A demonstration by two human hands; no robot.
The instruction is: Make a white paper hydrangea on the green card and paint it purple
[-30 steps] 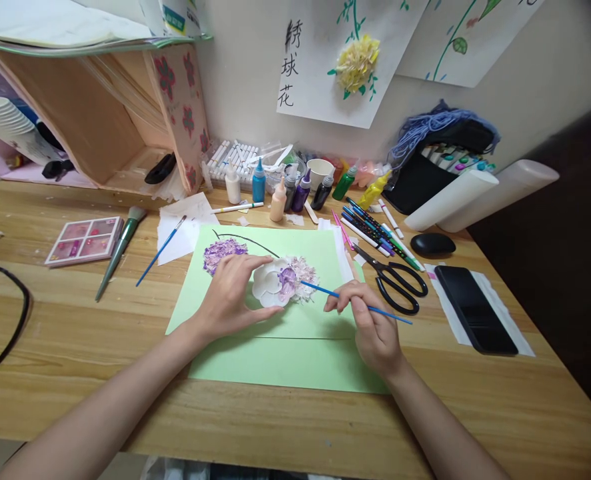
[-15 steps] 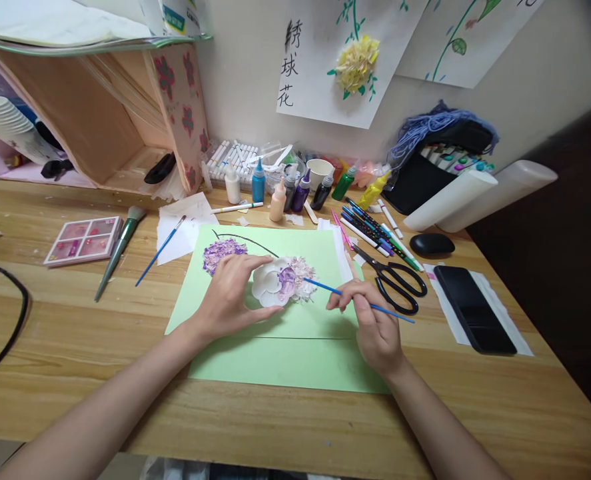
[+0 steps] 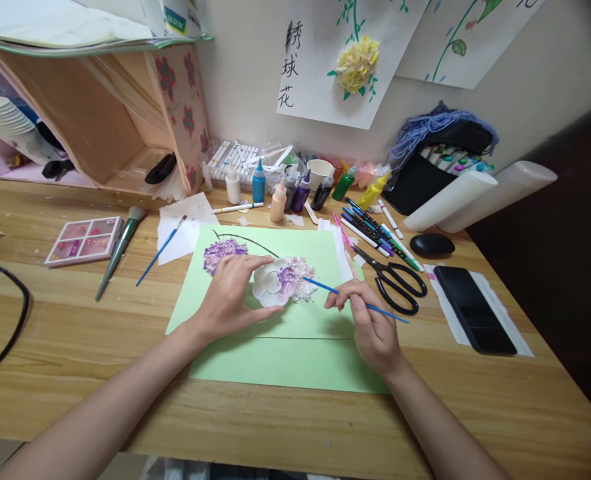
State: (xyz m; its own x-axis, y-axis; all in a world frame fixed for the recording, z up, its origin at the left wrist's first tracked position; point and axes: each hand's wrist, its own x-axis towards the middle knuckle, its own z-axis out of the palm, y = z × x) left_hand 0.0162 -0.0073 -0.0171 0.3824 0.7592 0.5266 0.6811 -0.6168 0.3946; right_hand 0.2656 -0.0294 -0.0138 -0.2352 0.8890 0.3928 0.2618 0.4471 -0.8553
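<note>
My left hand grips a white flower-shaped paint palette between thumb and fingers, with purple paint in its right-hand wells. In my right hand is a thin blue paintbrush, pinched by the fingers. The brush's tip reaches a pale pink-white textured paper flower just right of the palette. A purple textured flower, partly behind my left hand, sits on the same light green paper. A drawn dark stem curves above both flowers.
Black-handled scissors, a phone and a mouse lie to the right. Several paint bottles and a pile of pens stand or lie behind the paper. At left are a large brush and a pink palette box.
My right hand and the blue paintbrush have shifted very slightly left. My left hand and the palette stay in nearly the same place.
</note>
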